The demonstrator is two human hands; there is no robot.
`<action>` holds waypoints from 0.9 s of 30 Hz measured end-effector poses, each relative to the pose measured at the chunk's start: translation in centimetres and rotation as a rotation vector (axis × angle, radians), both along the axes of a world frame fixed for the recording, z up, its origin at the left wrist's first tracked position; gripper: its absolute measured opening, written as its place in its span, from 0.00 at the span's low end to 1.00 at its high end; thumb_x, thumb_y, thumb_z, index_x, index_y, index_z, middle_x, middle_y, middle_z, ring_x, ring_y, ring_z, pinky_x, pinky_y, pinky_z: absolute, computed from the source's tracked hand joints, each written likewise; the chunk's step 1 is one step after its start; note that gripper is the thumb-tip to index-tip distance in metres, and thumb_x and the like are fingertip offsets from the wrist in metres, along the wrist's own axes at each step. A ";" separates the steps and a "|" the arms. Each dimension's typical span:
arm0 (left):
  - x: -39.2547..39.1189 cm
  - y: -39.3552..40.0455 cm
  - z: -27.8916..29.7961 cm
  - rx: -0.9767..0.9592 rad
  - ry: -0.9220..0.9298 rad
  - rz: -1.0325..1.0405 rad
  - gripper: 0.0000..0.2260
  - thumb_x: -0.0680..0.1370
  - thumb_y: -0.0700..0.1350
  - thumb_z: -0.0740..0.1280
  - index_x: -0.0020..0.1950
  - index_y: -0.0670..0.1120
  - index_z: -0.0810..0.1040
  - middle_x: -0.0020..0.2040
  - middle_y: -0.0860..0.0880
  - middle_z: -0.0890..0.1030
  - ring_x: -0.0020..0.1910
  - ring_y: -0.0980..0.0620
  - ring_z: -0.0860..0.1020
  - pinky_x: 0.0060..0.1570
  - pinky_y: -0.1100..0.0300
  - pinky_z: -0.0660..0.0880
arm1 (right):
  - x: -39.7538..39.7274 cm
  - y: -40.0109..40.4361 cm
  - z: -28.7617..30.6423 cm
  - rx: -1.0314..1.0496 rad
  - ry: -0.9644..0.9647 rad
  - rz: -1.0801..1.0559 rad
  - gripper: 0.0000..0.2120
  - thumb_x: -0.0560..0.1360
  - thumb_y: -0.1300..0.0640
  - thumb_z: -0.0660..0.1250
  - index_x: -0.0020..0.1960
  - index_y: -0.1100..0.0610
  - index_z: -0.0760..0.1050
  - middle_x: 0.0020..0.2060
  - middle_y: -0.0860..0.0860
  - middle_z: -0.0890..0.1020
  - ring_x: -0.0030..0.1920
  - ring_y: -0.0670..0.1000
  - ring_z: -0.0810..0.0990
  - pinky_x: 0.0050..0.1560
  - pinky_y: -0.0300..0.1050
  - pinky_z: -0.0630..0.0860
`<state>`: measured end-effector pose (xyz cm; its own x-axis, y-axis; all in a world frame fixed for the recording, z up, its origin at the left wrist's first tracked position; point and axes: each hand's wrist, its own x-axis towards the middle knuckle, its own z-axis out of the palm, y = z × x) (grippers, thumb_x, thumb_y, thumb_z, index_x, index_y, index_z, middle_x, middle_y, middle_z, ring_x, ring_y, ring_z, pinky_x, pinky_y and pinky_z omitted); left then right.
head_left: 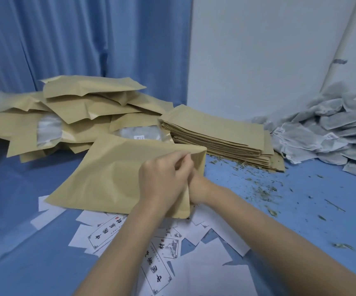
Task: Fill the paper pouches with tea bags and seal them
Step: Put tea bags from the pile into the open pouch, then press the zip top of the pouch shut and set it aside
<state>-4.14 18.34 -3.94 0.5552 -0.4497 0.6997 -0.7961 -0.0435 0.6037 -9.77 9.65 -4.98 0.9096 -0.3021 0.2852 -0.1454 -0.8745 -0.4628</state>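
Observation:
A brown paper pouch lies in the middle of the blue surface with its mouth facing right. My left hand pinches the upper lip of that mouth and holds it up. My right hand reaches into the pouch; only its wrist and heel show, and the fingers are hidden inside. A flat stack of empty pouches sits just behind. A heap of grey tea bags lies at the right against the wall.
A pile of filled brown pouches, some with clear windows, covers the back left. Printed white labels lie scattered in front of me, under my forearms. Loose tea crumbs dot the surface at the right. A blue curtain hangs behind.

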 end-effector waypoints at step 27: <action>-0.3 0.1 1.4 -0.142 0.093 -0.147 0.09 0.69 0.46 0.67 0.42 0.48 0.86 0.45 0.64 0.79 0.41 0.63 0.78 0.40 0.72 0.70 | -3.2 -0.5 1.5 -0.585 -0.251 0.129 0.05 0.55 0.72 0.66 0.26 0.64 0.76 0.24 0.57 0.78 0.28 0.54 0.79 0.28 0.37 0.73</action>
<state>-4.42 18.46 -2.56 0.5563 -0.4310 0.7105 -0.7278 0.1599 0.6669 -12.97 9.12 -3.47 0.8125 0.0743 0.5782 0.0280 -0.9957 0.0886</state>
